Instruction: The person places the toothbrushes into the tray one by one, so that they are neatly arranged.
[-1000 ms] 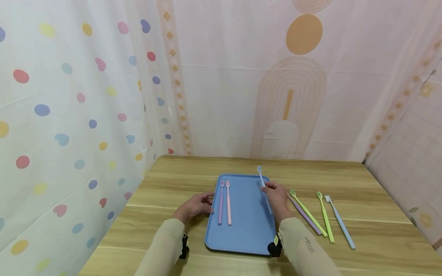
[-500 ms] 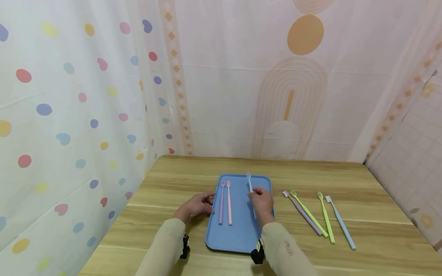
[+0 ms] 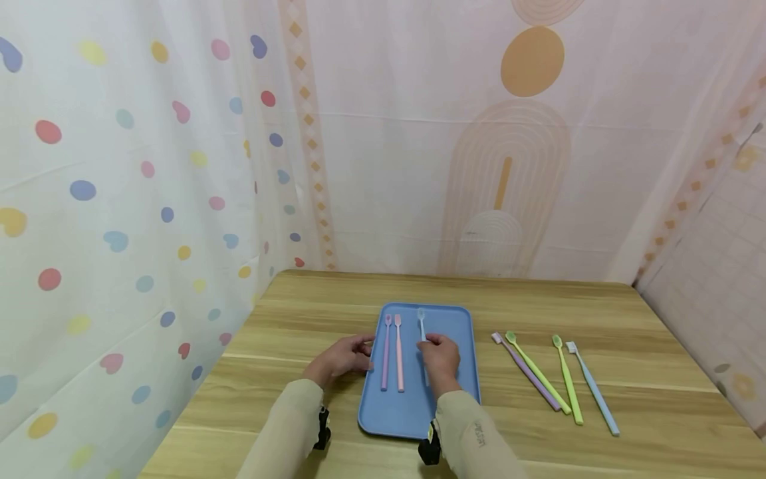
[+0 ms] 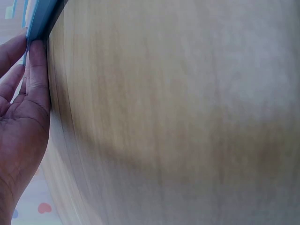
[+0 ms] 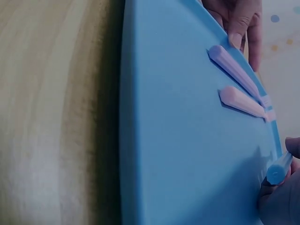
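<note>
In the head view, my right hand [image 3: 441, 359] pinches a light blue toothbrush [image 3: 421, 324] over the middle of a blue tray [image 3: 413, 420]. Its bristle head points away from me, and the hand covers much of the handle. In the right wrist view, the handle end of this toothbrush [image 5: 277, 172] juts from between the fingers. On the tray's left half lie a purple toothbrush [image 3: 385, 359] and a pink toothbrush [image 3: 399, 362], side by side. My left hand [image 3: 342, 359] holds the tray's left rim, with thumb and fingers at the edge in the left wrist view.
Right of the tray, on the wooden table [image 3: 299, 313], lie a purple toothbrush [image 3: 529, 376], a green toothbrush [image 3: 538, 376] close against it, another green toothbrush [image 3: 568, 382] and a blue toothbrush [image 3: 594, 389]. Patterned curtains [image 3: 383, 166] hang behind and at the left.
My right hand has carried the light blue toothbrush left and lower, from the tray's right edge to its middle, beside the pink one. The left hand stays at the rim.
</note>
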`<move>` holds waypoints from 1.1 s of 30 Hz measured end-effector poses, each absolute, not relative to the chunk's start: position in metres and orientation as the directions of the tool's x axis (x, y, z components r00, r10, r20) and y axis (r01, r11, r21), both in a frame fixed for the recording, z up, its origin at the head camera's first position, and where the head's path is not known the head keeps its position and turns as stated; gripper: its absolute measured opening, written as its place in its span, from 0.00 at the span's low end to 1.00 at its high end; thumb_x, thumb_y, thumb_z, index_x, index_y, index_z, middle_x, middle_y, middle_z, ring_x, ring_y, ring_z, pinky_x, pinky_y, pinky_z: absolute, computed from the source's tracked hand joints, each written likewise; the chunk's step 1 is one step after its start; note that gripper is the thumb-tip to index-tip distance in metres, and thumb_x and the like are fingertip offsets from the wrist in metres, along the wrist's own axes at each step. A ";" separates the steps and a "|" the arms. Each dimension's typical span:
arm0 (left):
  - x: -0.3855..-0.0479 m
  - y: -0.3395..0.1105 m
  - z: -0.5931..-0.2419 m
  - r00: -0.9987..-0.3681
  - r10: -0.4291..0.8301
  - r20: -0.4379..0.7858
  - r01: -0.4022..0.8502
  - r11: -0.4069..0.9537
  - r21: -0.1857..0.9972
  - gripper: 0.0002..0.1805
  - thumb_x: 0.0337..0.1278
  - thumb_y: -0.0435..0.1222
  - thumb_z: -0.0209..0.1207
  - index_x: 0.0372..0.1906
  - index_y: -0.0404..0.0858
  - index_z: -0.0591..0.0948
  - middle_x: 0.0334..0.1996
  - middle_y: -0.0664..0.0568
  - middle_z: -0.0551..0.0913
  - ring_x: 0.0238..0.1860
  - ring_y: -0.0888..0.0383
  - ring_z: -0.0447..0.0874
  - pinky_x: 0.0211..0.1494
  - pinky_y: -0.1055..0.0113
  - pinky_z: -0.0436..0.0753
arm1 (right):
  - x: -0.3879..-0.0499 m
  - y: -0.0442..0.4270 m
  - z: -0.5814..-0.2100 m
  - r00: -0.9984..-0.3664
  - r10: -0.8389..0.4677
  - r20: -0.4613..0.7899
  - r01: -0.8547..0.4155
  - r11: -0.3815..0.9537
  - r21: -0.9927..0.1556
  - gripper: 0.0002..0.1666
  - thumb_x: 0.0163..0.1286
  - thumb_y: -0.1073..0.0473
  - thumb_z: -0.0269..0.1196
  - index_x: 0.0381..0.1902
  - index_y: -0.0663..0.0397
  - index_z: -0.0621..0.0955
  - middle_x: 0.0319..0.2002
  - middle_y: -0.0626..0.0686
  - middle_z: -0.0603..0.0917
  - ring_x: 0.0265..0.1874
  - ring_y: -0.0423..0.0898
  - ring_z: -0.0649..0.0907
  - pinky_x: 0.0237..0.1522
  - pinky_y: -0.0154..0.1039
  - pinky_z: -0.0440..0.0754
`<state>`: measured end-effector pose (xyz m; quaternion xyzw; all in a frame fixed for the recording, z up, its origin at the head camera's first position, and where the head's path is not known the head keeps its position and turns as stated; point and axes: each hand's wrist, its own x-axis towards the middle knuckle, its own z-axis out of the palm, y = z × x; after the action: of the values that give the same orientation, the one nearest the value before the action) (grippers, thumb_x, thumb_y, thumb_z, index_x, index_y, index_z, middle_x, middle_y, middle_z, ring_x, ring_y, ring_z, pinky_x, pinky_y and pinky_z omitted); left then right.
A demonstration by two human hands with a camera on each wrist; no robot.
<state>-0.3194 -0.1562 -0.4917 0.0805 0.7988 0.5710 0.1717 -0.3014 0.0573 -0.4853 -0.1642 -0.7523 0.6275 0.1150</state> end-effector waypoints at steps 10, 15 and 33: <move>-0.318 -0.157 -0.490 -0.924 0.335 -0.182 -0.058 0.348 0.936 0.38 0.53 0.21 0.62 0.72 0.28 0.65 0.45 0.40 0.75 0.40 0.54 0.77 0.46 0.60 0.83 | -0.298 0.041 -0.483 -0.914 0.403 -0.033 0.137 0.232 -0.963 0.13 0.59 0.68 0.69 0.42 0.66 0.86 0.38 0.60 0.86 0.38 0.56 0.82 0.43 0.51 0.80; -0.316 -0.156 -0.488 -0.924 0.332 -0.190 -0.064 0.355 0.933 0.38 0.53 0.21 0.62 0.72 0.28 0.65 0.46 0.40 0.75 0.40 0.54 0.76 0.46 0.61 0.82 | -0.297 0.038 -0.483 -0.917 0.399 0.006 0.130 0.312 -0.941 0.12 0.59 0.69 0.67 0.41 0.67 0.86 0.37 0.60 0.86 0.38 0.56 0.83 0.43 0.52 0.80; -0.320 -0.157 -0.489 -0.934 0.302 -0.192 -0.055 0.410 0.911 0.37 0.53 0.23 0.63 0.71 0.31 0.67 0.45 0.43 0.75 0.41 0.53 0.76 0.46 0.62 0.81 | -0.296 0.035 -0.485 -0.939 0.345 0.016 0.152 0.456 -0.877 0.12 0.56 0.69 0.69 0.41 0.64 0.87 0.36 0.58 0.86 0.37 0.53 0.83 0.42 0.51 0.82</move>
<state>-0.3200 -0.1569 -0.4889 0.0752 0.8230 0.5381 0.1657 -0.2956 0.0352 -0.4850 -0.1466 -0.8478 0.5005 0.0962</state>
